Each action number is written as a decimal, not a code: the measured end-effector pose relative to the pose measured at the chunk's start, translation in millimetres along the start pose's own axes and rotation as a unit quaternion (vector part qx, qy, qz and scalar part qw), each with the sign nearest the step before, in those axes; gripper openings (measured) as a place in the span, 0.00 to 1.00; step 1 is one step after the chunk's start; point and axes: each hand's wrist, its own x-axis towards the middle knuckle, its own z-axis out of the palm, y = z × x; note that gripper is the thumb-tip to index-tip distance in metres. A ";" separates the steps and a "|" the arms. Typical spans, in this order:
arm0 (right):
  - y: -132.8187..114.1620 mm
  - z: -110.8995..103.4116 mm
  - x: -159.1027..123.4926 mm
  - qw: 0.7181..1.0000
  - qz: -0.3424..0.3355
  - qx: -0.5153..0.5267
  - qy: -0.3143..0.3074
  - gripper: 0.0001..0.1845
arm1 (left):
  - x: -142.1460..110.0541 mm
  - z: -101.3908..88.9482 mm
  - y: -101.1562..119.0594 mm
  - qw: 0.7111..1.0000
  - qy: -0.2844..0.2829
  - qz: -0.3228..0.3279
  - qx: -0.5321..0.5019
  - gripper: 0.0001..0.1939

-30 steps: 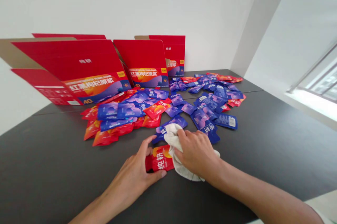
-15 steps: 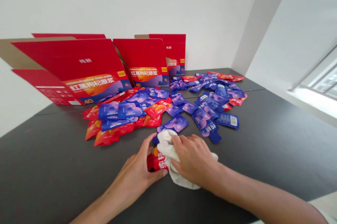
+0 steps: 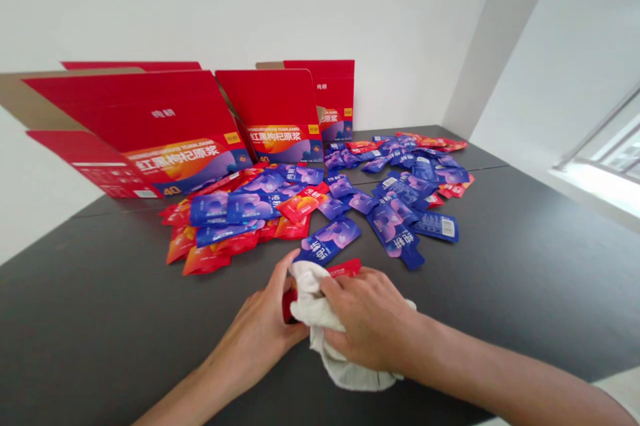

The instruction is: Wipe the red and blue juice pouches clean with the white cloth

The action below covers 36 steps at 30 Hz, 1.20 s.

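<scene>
My left hand [image 3: 267,309] is closed around one end of a red pouch [image 3: 345,269], low over the near part of the table. In my right hand [image 3: 367,316] is a bunched white cloth [image 3: 313,303], pressed against the pouch. Most of the pouch is hidden by the cloth and fingers; its far end sticks out beyond my right knuckles. Just past my hands lies a blue pouch [image 3: 330,239], flat on the table. Another blue pouch [image 3: 393,233] lies to its right, its spout end toward me.
Red open-topped cartons [image 3: 175,126] stand along the back left, with a smaller-looking red carton [image 3: 283,113] beside them. In front is a heap of red pouches [image 3: 205,259] and blue pouches. More blue pouches [image 3: 423,169] spread to the back right on the dark table [image 3: 500,266].
The cloth has slid left over the pouch and its lower part hangs nearer to me. The pouch's printed face is now covered, and its red far end shows beyond my right hand.
</scene>
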 end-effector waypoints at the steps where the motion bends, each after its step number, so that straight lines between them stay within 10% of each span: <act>1: 0.8 0.2 -0.2 1.000 0.017 -0.006 0.002 0.20 | 0.2 0.4 -1.2 1.000 0.001 -0.002 0.004 0.44; 11: 25.1 -17.0 4.7 0.981 0.182 -0.073 0.012 0.20 | 1.8 -1.4 -7.8 1.000 0.015 -0.018 -0.009 0.33; 18: 10.2 0.3 7.2 1.000 0.011 0.007 0.022 0.23 | 6.1 0.7 -9.8 0.999 0.004 0.013 -0.047 0.30; 21: 18.5 0.3 9.8 0.996 0.079 -0.016 0.043 0.23 | 6.8 -4.8 -9.0 0.999 0.001 0.008 -0.054 0.28; 27: 58.3 -15.2 19.0 0.964 0.249 -0.045 0.089 0.20 | 8.8 -44.6 -7.6 0.996 0.042 -0.045 -0.061 0.32; 32: 66.6 -13.3 21.1 0.965 0.241 -0.032 0.100 0.20 | 27.3 -86.0 -27.7 0.979 0.171 -0.081 -0.073 0.33; 36: 65.2 -7.6 21.8 0.973 0.219 -0.021 0.067 0.21 | 49.5 -102.7 -58.6 0.965 0.220 -0.098 0.104 0.34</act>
